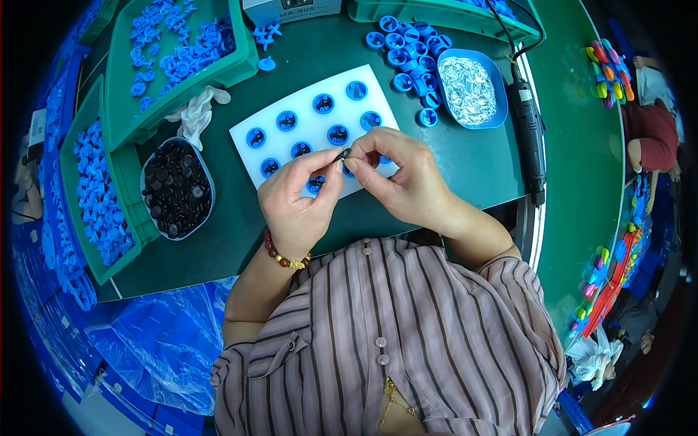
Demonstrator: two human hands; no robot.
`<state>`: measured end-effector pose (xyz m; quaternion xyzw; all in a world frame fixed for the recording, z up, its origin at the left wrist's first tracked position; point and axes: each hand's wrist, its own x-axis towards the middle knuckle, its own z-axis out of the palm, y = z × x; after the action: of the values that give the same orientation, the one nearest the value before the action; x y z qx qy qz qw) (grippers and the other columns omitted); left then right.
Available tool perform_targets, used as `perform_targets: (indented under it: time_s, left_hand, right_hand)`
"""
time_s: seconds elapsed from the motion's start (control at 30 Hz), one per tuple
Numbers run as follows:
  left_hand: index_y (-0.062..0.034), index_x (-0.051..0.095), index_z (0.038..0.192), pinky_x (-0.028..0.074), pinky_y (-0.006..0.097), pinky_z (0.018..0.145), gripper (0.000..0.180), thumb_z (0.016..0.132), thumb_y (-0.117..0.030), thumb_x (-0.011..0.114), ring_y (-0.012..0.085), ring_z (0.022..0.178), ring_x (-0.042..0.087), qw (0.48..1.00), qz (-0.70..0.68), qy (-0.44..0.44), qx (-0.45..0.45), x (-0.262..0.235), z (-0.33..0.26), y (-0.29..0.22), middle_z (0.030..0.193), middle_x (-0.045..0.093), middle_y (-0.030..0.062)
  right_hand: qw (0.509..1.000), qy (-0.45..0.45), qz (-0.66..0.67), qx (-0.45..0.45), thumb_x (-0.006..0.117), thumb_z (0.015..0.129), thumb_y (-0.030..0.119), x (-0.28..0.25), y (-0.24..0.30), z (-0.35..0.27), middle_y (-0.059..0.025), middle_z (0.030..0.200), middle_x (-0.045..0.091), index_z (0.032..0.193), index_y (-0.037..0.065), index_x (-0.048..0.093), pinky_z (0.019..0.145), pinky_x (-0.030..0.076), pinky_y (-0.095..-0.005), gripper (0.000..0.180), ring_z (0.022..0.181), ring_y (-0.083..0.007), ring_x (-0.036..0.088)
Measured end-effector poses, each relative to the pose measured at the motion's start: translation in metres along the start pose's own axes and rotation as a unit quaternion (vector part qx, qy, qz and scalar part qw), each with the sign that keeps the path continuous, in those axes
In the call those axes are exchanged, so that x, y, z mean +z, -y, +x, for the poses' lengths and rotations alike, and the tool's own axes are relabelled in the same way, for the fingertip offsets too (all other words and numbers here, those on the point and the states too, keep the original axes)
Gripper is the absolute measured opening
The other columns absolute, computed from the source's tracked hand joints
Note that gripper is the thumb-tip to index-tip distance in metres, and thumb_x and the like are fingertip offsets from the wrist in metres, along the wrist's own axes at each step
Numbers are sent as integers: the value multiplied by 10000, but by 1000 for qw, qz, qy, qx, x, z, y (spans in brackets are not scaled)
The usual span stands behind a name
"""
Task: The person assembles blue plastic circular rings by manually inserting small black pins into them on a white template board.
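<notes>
Both my hands meet over the near part of a white board (313,127). My left hand (294,200) pinches a small round black part (342,154) between thumb and forefinger. Thumb and fingers of my right hand (407,174) close on the same spot from the other side; whether they also hold a tiny piece is too small to tell. Rows of round blue cups (323,103) sit in the board, with black parts inside those that show. My hands hide some of the nearer cups.
Left: a tub of black parts (177,187), a white glove (195,116), green crates (247,62) of blue pieces. Right: loose blue rings (402,81), a blue dish (502,105) of small silver pieces, a corded black electric screwdriver (529,138). Other people are beyond the right side.
</notes>
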<state>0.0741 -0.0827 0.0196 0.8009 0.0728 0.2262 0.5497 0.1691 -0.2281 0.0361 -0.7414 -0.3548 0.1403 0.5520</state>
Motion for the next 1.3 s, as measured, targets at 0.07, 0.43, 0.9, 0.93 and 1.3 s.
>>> perform_targets:
  time_s: [0.07, 0.43, 0.9, 0.93, 1.3]
  left_hand:
    - [65, 646, 1039, 560, 252, 742, 167, 874, 68, 663, 139, 856, 692, 998, -61, -7, -26, 2, -1, 0, 946, 712, 119]
    - [41, 678, 998, 558, 268, 746, 134, 864, 47, 678, 151, 847, 696, 994, -91, -11, -66, -10, -3, -1, 925, 721, 110]
    - [84, 693, 991, 573, 299, 694, 246, 907, -147, 696, 213, 761, 696, 993, 111, -12, -24, -6, -6, -6, 893, 721, 158]
    - [85, 695, 983, 572, 300, 699, 257, 922, -164, 680, 215, 760, 696, 991, 107, -8, -76, -8, -3, -11, 886, 721, 158]
    - [95, 663, 1054, 565, 300, 755, 318, 965, -206, 616, 227, 841, 694, 967, 159, 96, -174, -4, 15, -38, 956, 710, 178]
  right_hand:
    - [1000, 2, 5, 4, 696, 833, 43, -2, 1, -1, -91, 744, 625, 858, 2, 637, 602, 495, -311, 76, 667, -201, 612]
    - [999, -18, 43, 16, 687, 829, 39, 7, 4, -1, -95, 745, 635, 840, 4, 650, 616, 507, -310, 52, 670, -198, 620]
    - [974, -170, 139, -47, 681, 770, 139, 35, -13, -11, -93, 727, 645, 745, 54, 655, 591, 483, -381, 93, 668, -280, 631]
    - [965, -193, 172, -50, 699, 750, 154, 38, -15, -12, -85, 694, 650, 728, 64, 671, 564, 482, -368, 97, 623, -256, 632]
    - [963, -228, -32, -137, 678, 879, 170, 28, -15, -20, -123, 842, 665, 937, 69, 713, 626, 499, -399, 121, 757, -308, 640]
